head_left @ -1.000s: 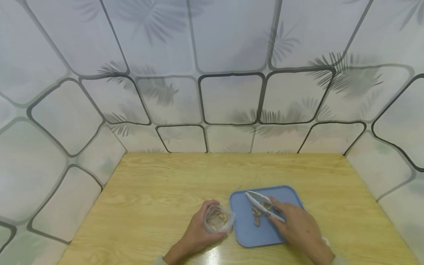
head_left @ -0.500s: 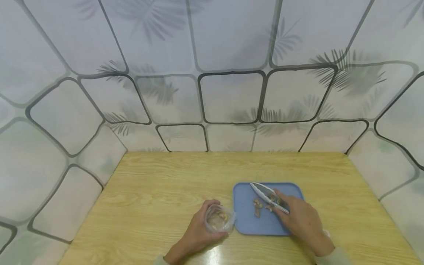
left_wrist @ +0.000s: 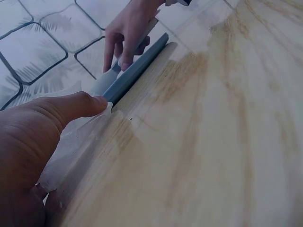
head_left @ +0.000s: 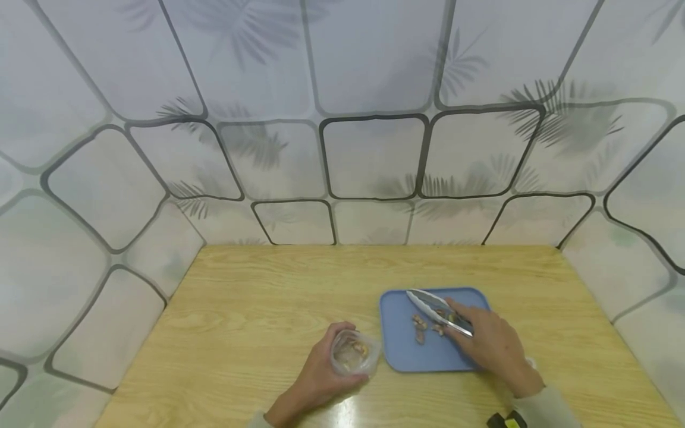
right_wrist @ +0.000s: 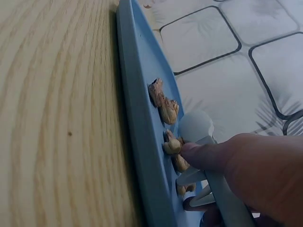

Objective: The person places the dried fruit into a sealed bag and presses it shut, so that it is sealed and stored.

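Note:
My left hand (head_left: 319, 375) grips a clear plastic cup (head_left: 348, 358) with yellowish and brownish bits inside. In the left wrist view, crinkled clear plastic (left_wrist: 66, 146) shows beneath the thumb. My right hand (head_left: 491, 343) holds a pair of tongs (head_left: 455, 326), their pale heads pointing to the far left over a blue tray (head_left: 397, 353). Several small tan and brown pieces (head_left: 420, 330) lie on that tray, beside and below the tongs. Seen from the right wrist, the thumb presses along the tongs (right_wrist: 229, 201), close to a row of lumpy pieces (right_wrist: 169, 111).
A wood-grain table (head_left: 257, 309) carries the tray and runs back to a patterned wall covering (head_left: 374, 157), which also closes both sides. The tray has a low raised rim (right_wrist: 137, 123). A black and yellow object (head_left: 505, 421) shows by the right sleeve.
The blue tray has shifted away from me and slightly right, along with the right hand and tongs. A black and yellow object has come into view by the right sleeve. The left hand stays put.

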The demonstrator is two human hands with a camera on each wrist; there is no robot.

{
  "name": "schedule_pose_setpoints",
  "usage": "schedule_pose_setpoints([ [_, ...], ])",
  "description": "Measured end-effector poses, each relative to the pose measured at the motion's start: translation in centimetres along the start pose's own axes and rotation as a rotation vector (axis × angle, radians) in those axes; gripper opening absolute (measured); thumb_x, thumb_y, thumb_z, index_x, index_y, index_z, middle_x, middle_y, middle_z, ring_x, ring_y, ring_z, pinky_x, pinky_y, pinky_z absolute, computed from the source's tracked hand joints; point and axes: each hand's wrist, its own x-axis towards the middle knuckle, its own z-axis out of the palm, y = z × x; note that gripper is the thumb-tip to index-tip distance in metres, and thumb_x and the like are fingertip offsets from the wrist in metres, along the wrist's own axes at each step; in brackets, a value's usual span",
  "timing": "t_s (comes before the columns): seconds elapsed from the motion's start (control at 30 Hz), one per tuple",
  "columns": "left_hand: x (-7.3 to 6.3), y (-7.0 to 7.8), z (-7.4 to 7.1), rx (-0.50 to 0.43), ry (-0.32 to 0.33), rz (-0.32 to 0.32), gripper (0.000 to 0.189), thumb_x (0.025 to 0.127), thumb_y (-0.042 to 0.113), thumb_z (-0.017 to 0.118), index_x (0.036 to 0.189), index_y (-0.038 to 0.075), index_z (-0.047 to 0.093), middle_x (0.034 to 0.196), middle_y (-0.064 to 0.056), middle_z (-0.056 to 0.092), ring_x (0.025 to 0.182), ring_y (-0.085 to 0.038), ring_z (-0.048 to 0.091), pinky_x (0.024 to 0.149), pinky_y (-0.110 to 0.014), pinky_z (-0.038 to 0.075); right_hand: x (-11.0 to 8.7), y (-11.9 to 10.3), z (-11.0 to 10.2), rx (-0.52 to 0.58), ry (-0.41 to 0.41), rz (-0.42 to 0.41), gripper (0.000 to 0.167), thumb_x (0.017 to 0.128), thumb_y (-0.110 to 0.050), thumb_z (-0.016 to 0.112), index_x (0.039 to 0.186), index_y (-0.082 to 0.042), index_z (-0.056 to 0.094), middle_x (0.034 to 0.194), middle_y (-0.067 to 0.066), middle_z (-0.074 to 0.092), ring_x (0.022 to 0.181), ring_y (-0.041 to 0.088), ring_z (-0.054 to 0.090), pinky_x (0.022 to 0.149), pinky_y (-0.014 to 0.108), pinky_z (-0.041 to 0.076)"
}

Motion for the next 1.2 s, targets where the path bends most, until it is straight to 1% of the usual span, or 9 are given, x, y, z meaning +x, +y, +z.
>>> schedule_pose_setpoints([
  [0.2,0.0,0.0,0.0,0.002,0.001,0.011,0.090,0.072,0.022,0.101,0.148,0.009,0.054,0.133,0.001,0.073,0.116,-0.013,0.068,0.101,-0.029,0.056,-0.3,-0.3,0.0,0.014,-0.010,0.036,0.064,0.094,-0.040,0.083,0.153,-0.022,0.065,0.107,0.012,0.075,0.071,0.017,0.049,0.054,0.033,0.036],
  [0.4,0.1,-0.2,0.1,-0.013,0.004,-0.029,0.091,0.071,0.021,0.101,0.148,0.010,0.054,0.131,0.003,0.073,0.114,-0.013,0.069,0.099,-0.029,0.057,-0.8,0.0,-0.1,0.030,0.039,0.003,0.068,0.092,-0.046,0.084,0.152,-0.020,0.066,0.119,0.016,0.079,0.080,0.019,0.059,0.059,0.036,0.045],
  [0.53,0.0,-0.2,0.2,-0.013,0.001,-0.052,0.090,0.071,0.021,0.101,0.148,0.014,0.055,0.130,0.004,0.073,0.113,-0.014,0.068,0.097,-0.028,0.057,-1.9,0.2,-0.4,0.061,0.057,0.008,0.069,0.092,-0.046,0.085,0.153,-0.020,0.065,0.115,0.014,0.079,0.078,0.019,0.057,0.059,0.036,0.043],
  [0.67,0.0,-0.1,0.2,-0.015,-0.006,-0.063,0.090,0.071,0.021,0.101,0.148,0.014,0.054,0.130,0.003,0.073,0.112,-0.013,0.068,0.096,-0.027,0.057,-3.0,0.2,-0.9,0.058,0.038,0.037,0.070,0.092,-0.048,0.085,0.153,-0.021,0.064,0.114,0.013,0.079,0.079,0.019,0.058,0.059,0.035,0.042],
  [0.7,0.0,-0.1,0.1,-0.017,-0.007,-0.062,0.091,0.071,0.021,0.101,0.148,0.013,0.054,0.130,0.003,0.073,0.112,-0.013,0.068,0.096,-0.027,0.057,-3.2,0.2,-1.0,0.050,0.043,0.038,0.070,0.091,-0.048,0.085,0.153,-0.021,0.065,0.119,0.015,0.079,0.083,0.021,0.064,0.061,0.037,0.046],
  [0.8,-0.1,-0.1,0.2,-0.019,-0.006,-0.056,0.091,0.071,0.022,0.101,0.148,0.012,0.054,0.130,0.003,0.073,0.112,-0.013,0.068,0.097,-0.028,0.057,-3.9,0.3,-1.3,0.034,0.041,0.049,0.070,0.091,-0.050,0.085,0.152,-0.022,0.065,0.128,0.020,0.078,0.093,0.026,0.070,0.065,0.043,0.052],
  [1.0,0.1,-0.1,0.0,-0.002,-0.001,-0.029,0.091,0.072,0.023,0.101,0.148,0.011,0.054,0.131,0.003,0.073,0.113,-0.012,0.068,0.097,-0.028,0.057,-4.7,0.3,-2.3,0.004,0.018,0.078,0.071,0.093,-0.051,0.083,0.154,-0.021,0.064,0.136,0.026,0.074,0.107,0.038,0.075,0.073,0.054,0.058],
  [1.13,0.0,0.0,0.0,0.000,-0.003,-0.017,0.090,0.072,0.022,0.101,0.148,0.010,0.054,0.131,0.003,0.073,0.114,-0.012,0.068,0.098,-0.028,0.057,-5.0,0.6,-2.7,-0.024,-0.019,0.103,0.072,0.093,-0.049,0.083,0.155,-0.018,0.062,0.137,0.026,0.073,0.108,0.038,0.074,0.073,0.054,0.059],
  [1.2,0.0,0.0,0.0,-0.002,-0.004,-0.016,0.090,0.072,0.022,0.101,0.148,0.010,0.054,0.131,0.003,0.073,0.114,-0.012,0.068,0.099,-0.029,0.057,-5.1,0.9,-2.8,-0.029,-0.036,0.113,0.073,0.094,-0.049,0.083,0.156,-0.017,0.061,0.129,0.023,0.076,0.098,0.032,0.072,0.067,0.048,0.055],
])
